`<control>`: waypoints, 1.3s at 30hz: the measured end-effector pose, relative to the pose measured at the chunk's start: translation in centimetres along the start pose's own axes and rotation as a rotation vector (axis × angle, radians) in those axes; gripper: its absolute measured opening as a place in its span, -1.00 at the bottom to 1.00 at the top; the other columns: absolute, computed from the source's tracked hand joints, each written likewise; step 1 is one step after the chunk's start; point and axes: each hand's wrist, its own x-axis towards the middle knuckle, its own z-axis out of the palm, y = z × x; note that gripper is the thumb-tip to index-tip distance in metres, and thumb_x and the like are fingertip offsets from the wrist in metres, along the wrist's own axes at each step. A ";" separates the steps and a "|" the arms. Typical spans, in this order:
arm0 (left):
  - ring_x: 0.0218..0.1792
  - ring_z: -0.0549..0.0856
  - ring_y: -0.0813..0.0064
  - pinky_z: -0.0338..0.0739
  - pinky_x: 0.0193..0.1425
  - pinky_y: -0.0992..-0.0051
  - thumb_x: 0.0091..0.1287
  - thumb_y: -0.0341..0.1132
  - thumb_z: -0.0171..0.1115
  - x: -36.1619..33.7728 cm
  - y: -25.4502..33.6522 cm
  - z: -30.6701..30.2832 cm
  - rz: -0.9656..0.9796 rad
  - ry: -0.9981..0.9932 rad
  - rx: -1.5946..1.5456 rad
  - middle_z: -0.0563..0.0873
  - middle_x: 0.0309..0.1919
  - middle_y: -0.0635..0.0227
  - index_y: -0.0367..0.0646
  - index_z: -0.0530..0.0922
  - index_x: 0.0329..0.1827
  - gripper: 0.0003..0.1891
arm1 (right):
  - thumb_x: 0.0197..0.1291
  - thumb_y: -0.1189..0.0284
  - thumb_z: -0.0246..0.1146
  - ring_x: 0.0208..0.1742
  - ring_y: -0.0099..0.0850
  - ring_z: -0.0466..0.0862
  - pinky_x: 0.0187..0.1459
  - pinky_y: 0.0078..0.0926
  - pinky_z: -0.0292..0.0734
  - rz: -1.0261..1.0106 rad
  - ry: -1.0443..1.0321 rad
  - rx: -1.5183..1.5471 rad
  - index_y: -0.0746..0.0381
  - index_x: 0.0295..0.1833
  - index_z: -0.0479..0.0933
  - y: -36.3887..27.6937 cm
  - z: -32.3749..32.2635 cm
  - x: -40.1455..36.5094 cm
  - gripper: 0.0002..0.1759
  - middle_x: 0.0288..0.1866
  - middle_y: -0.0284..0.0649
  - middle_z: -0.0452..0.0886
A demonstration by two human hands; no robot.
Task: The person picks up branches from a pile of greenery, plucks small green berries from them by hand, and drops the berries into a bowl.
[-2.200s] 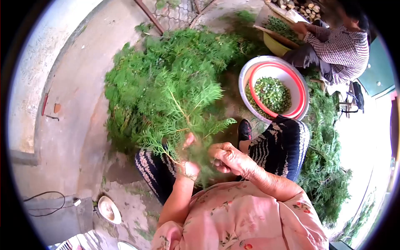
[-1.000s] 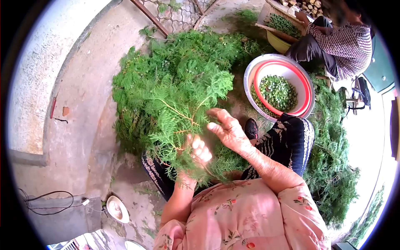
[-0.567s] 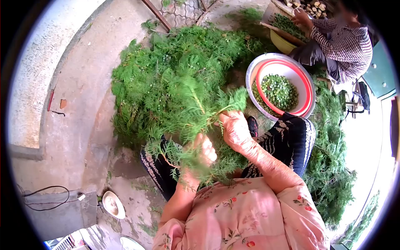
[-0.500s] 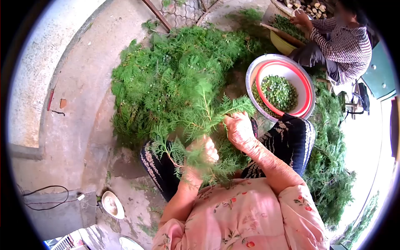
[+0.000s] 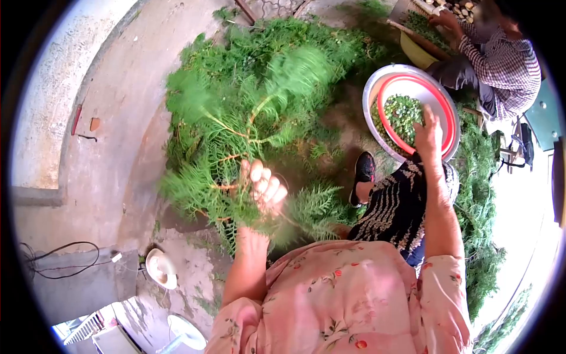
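My left hand (image 5: 265, 186) is closed round the stem of a leafy green branch (image 5: 247, 133), whose sprays fan out above and to the left, partly blurred. My right hand (image 5: 428, 133) is over the near right part of a red-rimmed bowl (image 5: 446, 97), fingers apart, with nothing visible in it. Small green cones or berries (image 5: 402, 118) lie in that bowl. The bowl rests inside a wider grey basin (image 5: 370, 97), beside my right knee.
A large heap of green branches (image 5: 206, 71) covers the ground ahead. More branches (image 5: 480, 206) lie on the right. At the upper right a person (image 5: 501, 65) in a checked shirt sits by a tray of greenery (image 5: 427, 29). A white bowl (image 5: 160, 268) stands lower left.
My right hand has left the branch and moved right to the red-rimmed bowl, opening. My left hand has moved slightly left and up with the branch. The view has shifted a little.
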 end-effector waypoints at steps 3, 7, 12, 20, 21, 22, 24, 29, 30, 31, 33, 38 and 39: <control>-0.80 0.31 0.65 0.20 -0.69 0.61 0.48 -0.11 -0.19 0.8 -0.3 0.9 0.074 0.038 -0.045 0.37 -0.78 0.52 -0.11 0.38 -0.43 -0.64 | 0.02 0.51 0.31 -0.04 -0.05 0.57 -0.02 -0.31 0.51 0.193 0.127 0.024 0.27 0.26 0.32 0.0 -0.3 0.7 -0.37 0.03 0.05 0.51; -0.71 0.29 0.62 0.19 -0.60 0.59 0.48 -0.12 -0.16 1.5 -0.4 -0.2 0.073 -0.046 -0.108 0.35 -0.71 0.51 -0.13 0.40 -0.39 -0.66 | 0.03 0.52 0.30 -0.09 -0.15 0.62 -0.04 -0.32 0.51 0.194 -0.207 0.376 0.27 0.05 0.50 -7.9 -3.9 0.0 -0.60 -0.09 -0.02 0.59; -0.70 0.28 0.61 0.18 -0.60 0.58 0.46 -0.10 -0.13 1.7 -1.2 -1.0 0.009 -0.036 -0.085 0.37 -0.70 0.49 -0.15 0.41 -0.36 -0.67 | 0.04 0.20 0.32 -0.08 -0.03 0.58 -0.03 -0.23 0.50 -0.176 -0.545 0.806 0.31 0.00 0.49 -19.2 -5.4 -4.1 -0.51 -0.12 0.02 0.58; -0.69 0.34 0.60 0.22 -0.59 0.57 0.47 -0.11 -0.17 1.7 -1.0 -0.8 0.017 0.000 0.027 0.48 -0.63 0.44 -0.14 0.43 -0.37 -0.65 | 0.18 0.35 0.19 -0.34 0.14 0.50 -0.35 -0.09 0.42 -0.056 -0.907 0.857 0.33 -0.23 0.37 -22.4 -4.9 -9.8 -0.75 -0.46 0.13 0.47; -0.64 0.44 0.59 0.30 -0.54 0.58 0.44 -0.15 -0.08 2.3 -0.6 -1.9 -0.036 -0.158 0.023 0.54 -0.58 0.41 -0.15 0.48 -0.29 -0.71 | 0.21 0.33 0.15 -0.36 0.13 0.50 -0.37 -0.08 0.41 -0.048 -1.017 0.734 0.29 -0.23 0.37 -22.3 -5.8 -8.9 -0.77 -0.47 0.10 0.48; -0.57 0.53 0.55 0.40 -0.49 0.54 0.37 -0.22 0.03 2.3 -0.2 -2.8 -0.024 -0.132 0.084 0.59 -0.52 0.36 -0.18 0.51 -0.20 -0.79 | 0.12 0.32 0.24 -0.37 0.08 0.53 -0.38 -0.11 0.44 -0.128 -0.968 0.650 0.27 -0.24 0.37 -22.0 -6.1 -8.6 -0.73 -0.46 0.03 0.50; -0.46 0.65 0.48 0.56 -0.39 0.47 0.26 -0.34 0.21 1.9 0.9 -3.3 0.003 0.104 0.273 0.67 -0.43 0.28 -0.22 0.54 -0.06 -0.77 | 0.12 0.45 0.21 -0.49 0.05 0.49 -0.50 -0.15 0.38 -0.264 -0.754 0.718 0.28 -0.35 0.33 -21.0 -6.3 -8.1 -0.81 -0.60 0.02 0.41; -0.25 0.68 0.23 0.63 -0.17 0.32 0.33 -0.39 0.07 2.1 2.3 -7.4 0.113 0.353 0.374 0.66 -0.20 0.08 -0.31 0.47 0.06 -0.72 | -0.07 0.59 0.14 -0.45 -0.14 0.59 -0.45 -0.24 0.45 -0.421 -0.848 0.475 0.27 -0.23 0.44 -18.8 -7.3 -7.5 -0.80 -0.55 -0.14 0.53; -0.28 0.68 0.30 0.64 -0.21 0.37 0.33 -0.40 0.07 2.4 1.4 -7.3 0.163 0.442 0.257 0.68 -0.23 0.12 -0.33 0.49 0.01 -0.75 | -0.07 0.58 0.14 -0.45 -0.14 0.58 -0.45 -0.26 0.46 -0.427 -0.859 0.455 0.27 -0.25 0.46 -18.4 -7.4 -7.6 -0.81 -0.55 -0.14 0.53; -0.31 0.68 0.33 0.63 -0.24 0.40 0.32 -0.41 0.09 2.3 1.1 -6.9 0.216 0.474 0.329 0.68 -0.28 0.16 -0.33 0.51 -0.04 -0.78 | -0.08 0.57 0.15 -0.45 -0.17 0.60 -0.46 -0.26 0.48 -0.483 -0.864 0.419 0.25 -0.23 0.46 -18.2 -7.6 -7.3 -0.79 -0.53 -0.14 0.55; -0.42 0.65 0.43 0.60 -0.34 0.46 0.26 -0.41 0.19 2.0 1.3 -5.1 0.219 0.614 0.444 0.66 -0.42 0.27 -0.29 0.53 -0.17 -0.85 | -0.11 0.56 0.15 -0.45 -0.19 0.62 -0.47 -0.27 0.51 -0.541 -0.883 0.374 0.22 -0.23 0.46 -17.7 -8.3 -6.6 -0.77 -0.52 -0.13 0.57; -0.36 0.61 0.47 0.56 -0.20 0.43 0.14 -0.46 0.22 2.1 3.1 -4.9 0.137 0.813 0.377 0.64 -0.42 0.31 -0.21 0.54 -0.26 -0.88 | -0.16 0.58 0.17 -0.44 -0.19 0.60 -0.45 -0.26 0.50 -0.521 -0.931 0.318 0.20 -0.30 0.48 -15.5 -10.3 -4.7 -0.79 -0.49 -0.15 0.55; -0.34 0.61 0.44 0.55 -0.18 0.40 0.14 -0.44 0.22 2.3 3.5 -5.1 0.166 0.849 0.396 0.65 -0.41 0.30 -0.19 0.55 -0.28 -0.89 | -0.17 0.59 0.16 -0.41 -0.17 0.60 -0.43 -0.25 0.50 -0.466 -0.966 0.298 0.19 -0.33 0.50 -15.0 -11.1 -4.2 -0.80 -0.43 -0.15 0.55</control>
